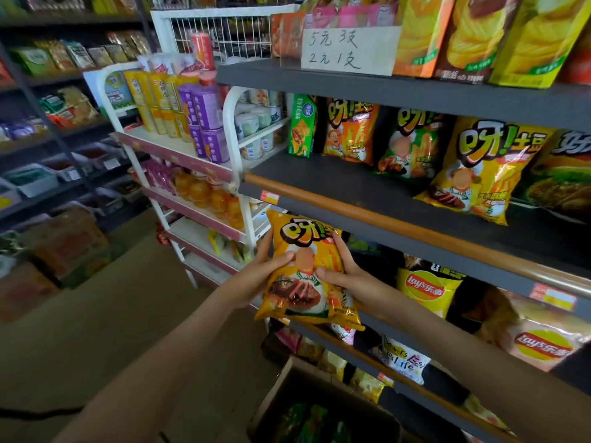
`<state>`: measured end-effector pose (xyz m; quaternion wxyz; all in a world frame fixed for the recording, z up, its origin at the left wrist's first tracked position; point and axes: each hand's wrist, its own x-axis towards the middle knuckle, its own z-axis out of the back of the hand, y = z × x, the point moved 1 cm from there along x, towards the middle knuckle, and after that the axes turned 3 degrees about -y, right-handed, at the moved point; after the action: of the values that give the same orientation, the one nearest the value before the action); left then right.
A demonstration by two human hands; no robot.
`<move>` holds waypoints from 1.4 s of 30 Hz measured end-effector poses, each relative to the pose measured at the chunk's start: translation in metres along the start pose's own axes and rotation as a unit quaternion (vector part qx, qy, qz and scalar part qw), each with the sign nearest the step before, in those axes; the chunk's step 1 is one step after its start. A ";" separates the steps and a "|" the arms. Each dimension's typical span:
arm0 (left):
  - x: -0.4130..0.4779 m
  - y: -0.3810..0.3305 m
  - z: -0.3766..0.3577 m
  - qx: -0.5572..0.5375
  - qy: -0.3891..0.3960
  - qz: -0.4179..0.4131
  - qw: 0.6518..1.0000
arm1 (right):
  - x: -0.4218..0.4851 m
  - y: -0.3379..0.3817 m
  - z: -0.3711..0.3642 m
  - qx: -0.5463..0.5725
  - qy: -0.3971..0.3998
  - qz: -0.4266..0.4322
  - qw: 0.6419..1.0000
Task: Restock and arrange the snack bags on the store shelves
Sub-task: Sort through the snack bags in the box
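A yellow snack bag (305, 247) with a steak picture is held upright in front of the dark shelf edge (377, 219). My left hand (256, 273) grips its left side, thumb across the front. My right hand (348, 276) grips its right side, fingers curled round the edge. On the shelf above stand matching bags: a yellow one (479, 171), a green one (411, 142) and an orange one (350, 132). That shelf has bare dark surface (319, 177) at its front left.
A cardboard box (323, 407) holding green bags sits on the floor below. Lay's bags (428, 289) fill the shelf under my hands. A white rack (198, 148) of cups and jars stands to the left. The aisle floor (112, 314) lies left.
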<state>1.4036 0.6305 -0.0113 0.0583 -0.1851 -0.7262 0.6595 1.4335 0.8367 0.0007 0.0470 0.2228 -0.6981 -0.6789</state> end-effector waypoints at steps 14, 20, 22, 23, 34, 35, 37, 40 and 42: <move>-0.038 -0.061 -0.026 0.259 -0.056 -0.377 0.887 | -0.029 0.053 0.006 -0.123 -0.014 0.187 0.975; 0.000 -0.093 -0.089 0.481 -0.084 -0.513 0.706 | -0.070 0.080 0.071 -0.227 -0.193 0.246 0.922; 0.017 -0.100 -0.116 0.508 -0.086 -0.542 0.664 | -0.082 0.082 0.094 -0.254 -0.288 0.272 0.882; 0.027 -0.101 -0.129 0.517 -0.089 -0.546 0.653 | -0.088 0.083 0.103 -0.267 -0.329 0.281 0.861; 0.092 -0.081 -0.226 0.539 0.133 -0.368 0.746 | -0.110 0.054 0.178 -0.305 -0.440 0.193 0.822; 0.094 -0.082 -0.231 0.523 0.130 -0.359 0.762 | -0.108 0.056 0.179 -0.296 -0.444 0.184 0.825; 0.099 -0.089 -0.238 0.480 0.104 -0.363 0.791 | -0.106 0.063 0.184 -0.284 -0.455 0.171 0.827; 0.108 -0.094 -0.242 0.454 0.069 -0.365 0.810 | -0.103 0.072 0.189 -0.255 -0.465 0.155 0.834; 0.115 -0.095 -0.242 0.468 0.063 -0.340 0.813 | -0.102 0.075 0.190 -0.259 -0.462 0.155 0.834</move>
<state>1.3585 0.8908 0.0927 0.4041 0.0823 -0.3416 0.8445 1.4361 1.0498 0.0831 -0.1203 -0.2480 -0.4624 -0.8428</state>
